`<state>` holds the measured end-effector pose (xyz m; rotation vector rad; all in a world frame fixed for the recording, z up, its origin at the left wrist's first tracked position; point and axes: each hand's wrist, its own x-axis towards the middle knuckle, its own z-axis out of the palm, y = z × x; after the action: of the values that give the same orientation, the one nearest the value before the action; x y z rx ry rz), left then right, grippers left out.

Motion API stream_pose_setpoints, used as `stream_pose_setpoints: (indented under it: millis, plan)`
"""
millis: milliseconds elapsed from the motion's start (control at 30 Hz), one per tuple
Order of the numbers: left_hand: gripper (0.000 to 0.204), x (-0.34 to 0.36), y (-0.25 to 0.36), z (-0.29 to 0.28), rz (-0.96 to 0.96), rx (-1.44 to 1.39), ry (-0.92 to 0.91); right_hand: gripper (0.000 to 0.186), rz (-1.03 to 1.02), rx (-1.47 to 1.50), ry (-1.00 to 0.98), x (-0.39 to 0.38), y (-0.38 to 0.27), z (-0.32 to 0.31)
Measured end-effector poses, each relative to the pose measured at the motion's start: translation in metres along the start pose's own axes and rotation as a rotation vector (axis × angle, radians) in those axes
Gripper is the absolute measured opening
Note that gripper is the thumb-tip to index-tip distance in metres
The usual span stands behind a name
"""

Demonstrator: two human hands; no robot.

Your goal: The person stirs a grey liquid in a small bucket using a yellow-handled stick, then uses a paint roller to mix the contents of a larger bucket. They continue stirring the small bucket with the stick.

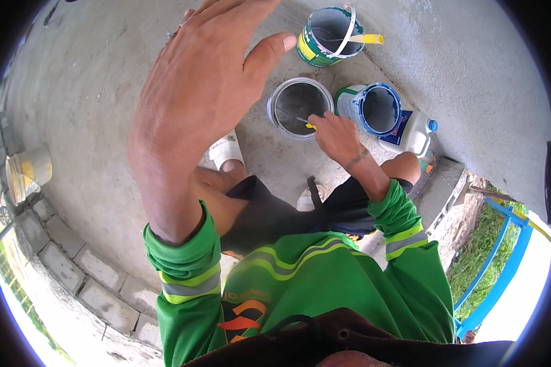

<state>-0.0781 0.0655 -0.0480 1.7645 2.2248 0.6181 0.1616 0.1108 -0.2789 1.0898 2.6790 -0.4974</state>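
Note:
My left hand point(208, 73) is raised large near the camera, thumb out to the side, its other fingers bent away and partly beyond the top edge, holding nothing that shows. My right hand point(340, 136) grips a yellow-handled tool point(311, 125) dipped into a round pail of dark grey content point(295, 98). Right of it is a blue-rimmed green-and-white bucket point(349, 105) beside a white jug with a blue cap point(410, 134). Behind stands a green bucket point(312, 52) with a white handle and a yellow-handled tool point(366, 38) across its rim.
My sandaled feet point(225, 147) are on the concrete floor point(86, 134). A dirty white bucket point(27, 174) stands at the left by concrete blocks point(98, 263). A rough grey wall point(483, 104) bounds the right, with a step edge point(441, 189) and blue metal railing point(502, 263) below it.

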Motion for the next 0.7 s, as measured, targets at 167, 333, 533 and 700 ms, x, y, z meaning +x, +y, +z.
stream_pose_setpoints:
  millis: [167, 333, 533, 700]
  plan:
    - [0.053, 0.009, -0.037, 0.012, 0.096, -0.047, -0.012, 0.015, -0.012, -0.202, 0.080, 0.007, 0.022, 0.002]
    - [0.051, 0.009, -0.040, 0.021, 0.124, -0.080, -0.016, 0.009, 0.069, -0.240, 0.142, 0.032, 0.010, 0.018]
    - [0.051, 0.008, -0.032, 0.022, 0.135, -0.080, -0.028, 0.014, -0.004, -0.045, 0.082, 0.025, -0.010, 0.035]
    - [0.052, 0.010, -0.033, 0.023, 0.158, -0.123, -0.057, 0.015, -0.053, -0.064, -0.068, 0.010, 0.010, 0.026]
